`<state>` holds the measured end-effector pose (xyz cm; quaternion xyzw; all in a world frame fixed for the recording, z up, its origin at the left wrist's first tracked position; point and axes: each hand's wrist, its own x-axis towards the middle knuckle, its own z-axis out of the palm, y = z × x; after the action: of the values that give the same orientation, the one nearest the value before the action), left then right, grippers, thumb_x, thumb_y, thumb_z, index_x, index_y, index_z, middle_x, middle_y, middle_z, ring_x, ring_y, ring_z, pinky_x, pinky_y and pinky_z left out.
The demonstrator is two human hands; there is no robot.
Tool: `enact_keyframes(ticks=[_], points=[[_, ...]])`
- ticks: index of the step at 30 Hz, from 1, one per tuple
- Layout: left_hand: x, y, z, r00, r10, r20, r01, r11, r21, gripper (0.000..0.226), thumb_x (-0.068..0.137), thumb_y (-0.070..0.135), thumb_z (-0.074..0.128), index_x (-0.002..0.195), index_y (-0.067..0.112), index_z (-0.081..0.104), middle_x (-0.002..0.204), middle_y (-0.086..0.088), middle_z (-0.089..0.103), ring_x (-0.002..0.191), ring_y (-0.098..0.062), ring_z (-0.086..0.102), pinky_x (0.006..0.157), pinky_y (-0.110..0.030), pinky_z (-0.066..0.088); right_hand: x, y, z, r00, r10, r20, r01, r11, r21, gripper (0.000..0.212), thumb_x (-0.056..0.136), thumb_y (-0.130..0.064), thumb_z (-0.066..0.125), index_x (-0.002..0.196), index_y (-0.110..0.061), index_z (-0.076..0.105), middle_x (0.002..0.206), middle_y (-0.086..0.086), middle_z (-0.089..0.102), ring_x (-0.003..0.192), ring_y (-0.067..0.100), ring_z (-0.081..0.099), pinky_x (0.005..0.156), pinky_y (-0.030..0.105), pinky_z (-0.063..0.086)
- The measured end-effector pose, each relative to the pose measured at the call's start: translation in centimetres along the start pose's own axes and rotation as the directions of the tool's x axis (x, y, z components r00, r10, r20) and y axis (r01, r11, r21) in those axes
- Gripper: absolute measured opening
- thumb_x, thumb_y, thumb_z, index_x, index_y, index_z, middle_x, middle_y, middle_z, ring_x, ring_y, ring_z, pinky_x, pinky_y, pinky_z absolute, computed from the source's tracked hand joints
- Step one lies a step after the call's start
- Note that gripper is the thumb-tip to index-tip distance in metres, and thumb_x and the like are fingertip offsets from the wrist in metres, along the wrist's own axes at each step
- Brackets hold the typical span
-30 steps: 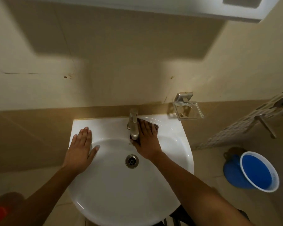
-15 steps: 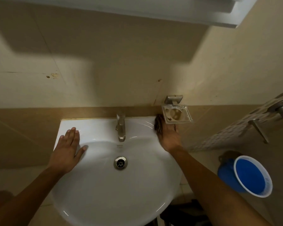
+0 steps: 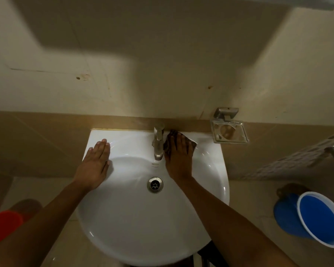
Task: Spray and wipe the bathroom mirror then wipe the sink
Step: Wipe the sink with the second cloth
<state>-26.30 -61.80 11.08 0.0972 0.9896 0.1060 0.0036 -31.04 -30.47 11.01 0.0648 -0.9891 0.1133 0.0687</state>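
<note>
The round white ceramic sink (image 3: 135, 218) lies under both arms. The left hand (image 3: 94, 164) rests flat, fingers together, on its rim. The right hand (image 3: 178, 158), fingers straight, presses a dark checked cloth (image 3: 170, 140) just beside the steel tap (image 3: 158, 143), back from the far corner: back-ledge wiping continues.

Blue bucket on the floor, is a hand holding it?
No, the blue bucket stands alone while the left hand rests on the sink and the right hand presses a cloth.
</note>
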Motion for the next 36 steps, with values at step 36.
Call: enact_keyframes(ticks=[36], points=[[-2.9, -1.9, 0.1, 0.976, -0.209, -0.066, 0.187, 0.951, -0.247, 0.069, 0.1, 0.042, 0.017, 0.156, 0.003, 0.01, 0.163, -0.012, 0.006, 0.151, -0.02, 0.0, 0.122, -0.037, 0.002, -1.0, -14.3, 2.8, 1.0, -0.021, -0.009, 0.021, 1.0, -0.014, 0.077, 0.097, -0.064, 0.022, 0.152, -0.01, 0.029, 0.155, 0.019, 0.032, 0.145, 0.038, 0.024, 0.12, 0.054, 0.009]])
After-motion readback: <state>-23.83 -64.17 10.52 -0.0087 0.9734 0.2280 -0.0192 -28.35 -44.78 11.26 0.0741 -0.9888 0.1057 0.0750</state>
